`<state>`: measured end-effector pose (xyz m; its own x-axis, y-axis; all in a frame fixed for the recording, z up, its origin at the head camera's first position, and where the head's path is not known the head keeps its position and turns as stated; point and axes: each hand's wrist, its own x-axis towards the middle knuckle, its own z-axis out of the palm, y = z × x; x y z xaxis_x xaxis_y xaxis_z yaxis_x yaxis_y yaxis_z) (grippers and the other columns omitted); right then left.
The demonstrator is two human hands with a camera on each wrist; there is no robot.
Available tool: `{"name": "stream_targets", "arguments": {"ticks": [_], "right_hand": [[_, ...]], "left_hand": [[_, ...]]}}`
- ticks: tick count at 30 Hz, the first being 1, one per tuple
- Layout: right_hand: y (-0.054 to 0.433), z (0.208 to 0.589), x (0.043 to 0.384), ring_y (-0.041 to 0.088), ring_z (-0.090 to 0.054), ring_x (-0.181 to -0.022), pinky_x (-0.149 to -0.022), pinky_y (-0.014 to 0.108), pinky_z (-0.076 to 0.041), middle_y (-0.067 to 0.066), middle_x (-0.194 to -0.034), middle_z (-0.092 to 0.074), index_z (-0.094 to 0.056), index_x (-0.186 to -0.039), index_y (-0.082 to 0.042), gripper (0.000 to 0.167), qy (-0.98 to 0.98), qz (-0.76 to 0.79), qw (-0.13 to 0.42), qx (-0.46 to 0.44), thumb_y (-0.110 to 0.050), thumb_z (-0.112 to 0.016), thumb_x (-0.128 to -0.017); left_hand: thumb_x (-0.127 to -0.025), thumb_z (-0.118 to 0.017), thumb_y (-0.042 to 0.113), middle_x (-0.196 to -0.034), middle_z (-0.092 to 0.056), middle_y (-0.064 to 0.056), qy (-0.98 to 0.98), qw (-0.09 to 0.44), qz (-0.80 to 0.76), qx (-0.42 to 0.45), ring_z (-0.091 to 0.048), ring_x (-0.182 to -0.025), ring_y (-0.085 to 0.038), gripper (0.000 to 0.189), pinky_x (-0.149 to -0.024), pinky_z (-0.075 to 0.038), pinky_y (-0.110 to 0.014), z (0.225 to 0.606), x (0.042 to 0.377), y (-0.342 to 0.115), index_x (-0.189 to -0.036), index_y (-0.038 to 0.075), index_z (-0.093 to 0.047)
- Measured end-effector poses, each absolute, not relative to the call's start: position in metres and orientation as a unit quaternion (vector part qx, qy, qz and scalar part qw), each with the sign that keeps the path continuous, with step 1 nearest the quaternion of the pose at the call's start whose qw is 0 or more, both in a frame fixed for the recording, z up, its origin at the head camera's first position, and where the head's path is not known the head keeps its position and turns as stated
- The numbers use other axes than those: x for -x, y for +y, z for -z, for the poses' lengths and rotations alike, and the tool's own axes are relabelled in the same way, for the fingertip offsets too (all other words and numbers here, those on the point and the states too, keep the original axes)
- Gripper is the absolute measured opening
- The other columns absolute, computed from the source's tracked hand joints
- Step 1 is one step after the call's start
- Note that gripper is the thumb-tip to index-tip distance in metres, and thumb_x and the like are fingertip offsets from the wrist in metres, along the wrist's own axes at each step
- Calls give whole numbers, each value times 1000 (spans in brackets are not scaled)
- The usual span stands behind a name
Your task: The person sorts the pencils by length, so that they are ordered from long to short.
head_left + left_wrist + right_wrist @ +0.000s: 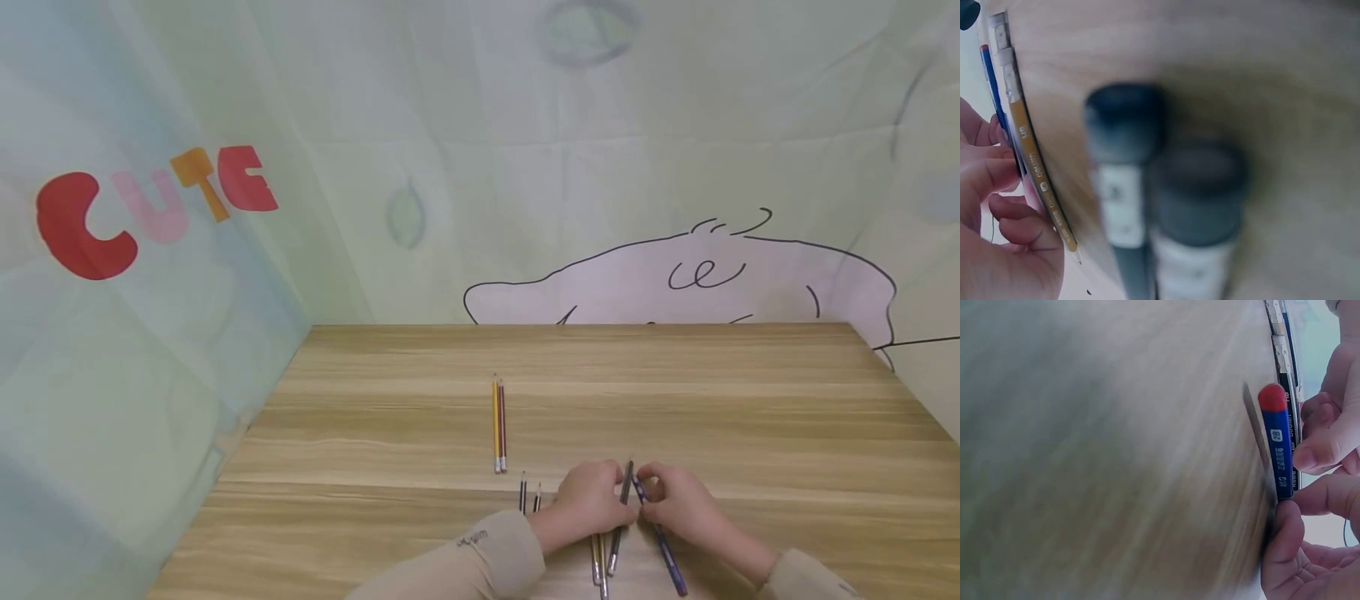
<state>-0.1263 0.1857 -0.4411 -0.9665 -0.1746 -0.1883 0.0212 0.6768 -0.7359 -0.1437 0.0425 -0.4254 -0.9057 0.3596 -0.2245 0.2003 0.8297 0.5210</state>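
Note:
In the head view my right hand (681, 504) pinches a dark blue pencil (669, 560) between thumb and fingers. Its red end and blue barrel (1278, 444) show close up in the right wrist view. My left hand (592, 504) is just beside it, thumb and fingers curled at a black pencil (617, 546) with a silvery eraser end. Below the left hand two more pencil ends (597, 567) stick out, partly hidden by it. A yellow pencil (1034, 156) lies beside the left fingers in the left wrist view.
Farther off, a yellow pencil (496, 427) and a dark red pencil (503, 429) lie side by side. Two dark pencils (522, 492) show partly behind the left sleeve (498, 558). Printed cloth hangs behind the wooden table (360, 417).

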Motion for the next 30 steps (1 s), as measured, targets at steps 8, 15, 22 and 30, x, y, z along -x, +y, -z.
{"name": "stream_targets", "arguments": {"ticks": [8,15,22,30], "right_hand": [[189,439,129,13,-47,-44,-39,19,-38,3,-59,-54,-51,-109,11,44,903,412,117,38,3,-60,-67],[191,433,134,12,-47,-45,-39,21,-40,4,-62,-55,-52,-107,10,40,893,434,114,41,-1,-60,-69],[189,425,142,12,-47,-47,-41,22,-41,5,-63,-54,-53,-105,9,36,876,471,106,18,1,-56,-70],[189,415,153,9,-46,-50,-44,21,-42,3,-66,-51,-48,-107,12,34,841,534,82,13,2,-53,-74]], "left_hand": [[-70,-70,30,-62,-57,9,927,156,-310,-141,-45,-49,-4,21,-45,-36,-15,428,144,39,-83,15,-64],[-69,-70,19,-64,-60,6,907,146,-370,-139,-47,-52,-3,13,-48,-39,-15,425,149,33,-79,12,-64],[-70,-67,16,-74,-63,3,882,153,-432,-110,-51,-55,-4,19,-48,-42,-17,420,157,28,-87,10,-62],[-71,-66,13,-77,-63,2,861,135,-481,-96,-53,-60,-4,25,-53,-45,-16,418,171,22,-94,7,-62]]}}
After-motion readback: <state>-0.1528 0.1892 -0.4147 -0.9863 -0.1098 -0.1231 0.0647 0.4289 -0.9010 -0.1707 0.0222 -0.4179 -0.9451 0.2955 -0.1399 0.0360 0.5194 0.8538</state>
